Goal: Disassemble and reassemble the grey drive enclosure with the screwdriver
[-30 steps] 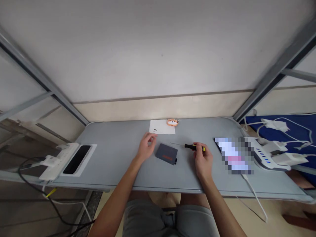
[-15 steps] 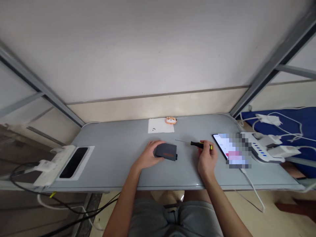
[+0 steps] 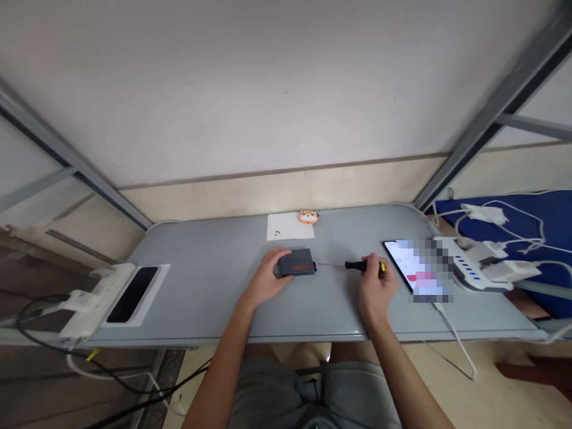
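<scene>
Near the middle of the grey table [image 3: 210,268], my left hand [image 3: 269,277] grips the left side of a small dark grey box [image 3: 297,262] with reddish lettering. My right hand [image 3: 376,285] is closed around the black and yellow handle of a screwdriver [image 3: 356,265]. Its thin shaft points left, with the tip close to the box's right edge; whether they touch is too small to tell. Behind the box, several tiny black pieces [image 3: 277,233] lie on a white sheet [image 3: 290,227], and an orange and white animal-faced item [image 3: 308,217] rests on the sheet's right corner.
A lit phone [image 3: 406,265] with a cable lies right of my right hand, beside a power strip [image 3: 469,271] with plugs. At the left are a dark phone [image 3: 133,295] on a white box and another power strip [image 3: 89,310]. A wall rises behind the table.
The box has turned slightly and shifted up and left with my left hand. The screwdriver's tip is now lower and nearer the box's right edge.
</scene>
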The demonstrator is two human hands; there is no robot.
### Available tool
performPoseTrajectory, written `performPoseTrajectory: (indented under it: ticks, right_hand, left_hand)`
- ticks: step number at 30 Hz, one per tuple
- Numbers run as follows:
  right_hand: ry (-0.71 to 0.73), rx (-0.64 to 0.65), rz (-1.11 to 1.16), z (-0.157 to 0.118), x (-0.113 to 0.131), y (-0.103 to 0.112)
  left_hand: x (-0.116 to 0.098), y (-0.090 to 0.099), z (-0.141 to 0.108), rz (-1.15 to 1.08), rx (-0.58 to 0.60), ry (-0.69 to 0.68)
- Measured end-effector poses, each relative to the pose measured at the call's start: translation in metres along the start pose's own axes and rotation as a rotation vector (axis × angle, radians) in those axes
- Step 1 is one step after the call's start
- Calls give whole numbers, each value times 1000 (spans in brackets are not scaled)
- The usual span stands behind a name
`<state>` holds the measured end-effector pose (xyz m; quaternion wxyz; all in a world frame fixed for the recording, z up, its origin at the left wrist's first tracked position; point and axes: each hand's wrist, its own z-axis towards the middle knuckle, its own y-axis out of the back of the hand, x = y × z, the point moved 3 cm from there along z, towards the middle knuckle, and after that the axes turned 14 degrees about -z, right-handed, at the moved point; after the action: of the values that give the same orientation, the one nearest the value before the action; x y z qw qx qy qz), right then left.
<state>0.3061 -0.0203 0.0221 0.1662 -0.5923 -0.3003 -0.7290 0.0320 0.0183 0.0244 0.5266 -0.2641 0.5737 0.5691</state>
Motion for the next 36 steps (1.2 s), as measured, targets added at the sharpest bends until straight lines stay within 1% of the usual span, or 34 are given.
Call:
performPoseTrajectory:
  ticks: [2, 4, 7, 12, 20, 24, 26, 27, 30, 32, 33, 34, 36]
  right_hand:
    - [2, 39, 6, 1, -1, -2]
    - [0, 75, 18, 1, -2, -3]
    - [-14, 102, 34, 2, -5, -4]
    - [-35, 123, 47, 3, -8, -5]
    - [2, 203, 31, 0, 2, -3]
    - [-22, 192, 19, 0, 4, -3]
    - [-36, 145, 9, 1, 4, -1]
    - [-30, 101, 3, 1, 5, 1]
    - [48, -97, -23, -6, 10, 11]
    - [118, -217, -41, -20, 14, 18]
    - [158, -237, -48, -29, 17, 19]
    - [211, -232, -48, -39, 20, 18]
    - [396, -105, -42, -59, 29, 10]
  left_hand:
    - [-2, 0, 0, 2, -4, 3]
    - [-2, 0, 1, -9, -6, 35]
    - [-2, 0, 0, -22, -12, 64]
    - [-2, 1, 0, -23, 5, 37]
    - [-8, 1, -1, 18, 29, 33]
    - [-9, 0, -1, 19, 29, 29]
    - [-9, -1, -1, 34, 32, 26]
    - [-9, -1, -1, 42, 33, 26]
    - [-9, -3, -1, 49, 28, 32]
    - [-9, -5, -1, 38, 25, 33]
    - [-9, -5, -1, 30, 23, 32]
    - [-10, -6, -1, 21, 24, 29]
    - [-11, -6, -1, 10, 28, 20]
